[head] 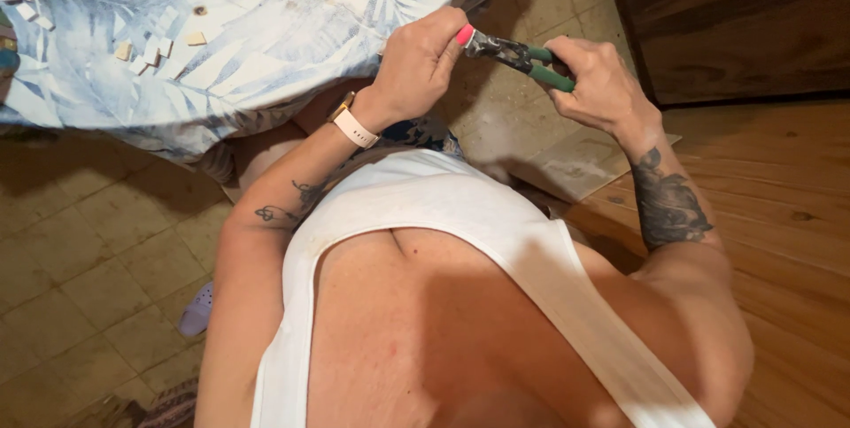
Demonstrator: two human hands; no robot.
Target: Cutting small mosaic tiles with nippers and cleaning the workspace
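Green-handled nippers (522, 58) sit in my right hand (598, 83), fingers (575, 56) curled tight around the handles, closed down on them. Metal head of the nippers points toward my left hand (416, 65). Left fingers (456, 38) are pinched nearly shut right at the jaws, thumb with pink nail touching the metal; whatever small piece may sit between them is hidden, cannot tell. Both hands are held up off the table (266, 47), just beside its edge, over the tiled floor (97, 242). Pale watch strap (354, 127) on my left wrist. Table is covered with a blue leaf-print cloth; small white tile pieces (146, 52) lie scattered on it, well apart from my hands, more heaped at the far left corner. Wooden floor (779, 215) runs under my right arm, dark wooden cabinet (735, 21) beyond it.
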